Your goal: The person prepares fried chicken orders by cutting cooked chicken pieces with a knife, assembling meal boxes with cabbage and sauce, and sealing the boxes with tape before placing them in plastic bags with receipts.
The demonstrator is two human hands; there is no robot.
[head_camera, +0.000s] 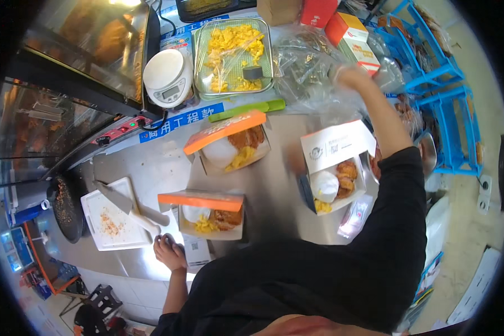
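Observation:
My left hand [170, 253] rests at the front of the steel counter with curled fingers, beside a printed slip [196, 251]; whether something dark lies under its fingertips is unclear. My right hand [349, 78], blurred, reaches over clear plastic bags [304, 63] at the back; what it grips cannot be made out. Below stand an orange-lidded takeaway box [231, 233], a second orange-lidded box [212, 169] and a white-lidded box [348, 201]. Each lid is partly raised, over white rice, scrambled egg and browned meat pieces.
A knife [117, 199] lies on a white cutting board [96, 235] at left. Behind are a kitchen scale [166, 77], a glass tray [234, 95] of scrambled egg and a green utensil [252, 110]. A heated display cabinet [151, 63] borders the left, blue racks [453, 126] the right.

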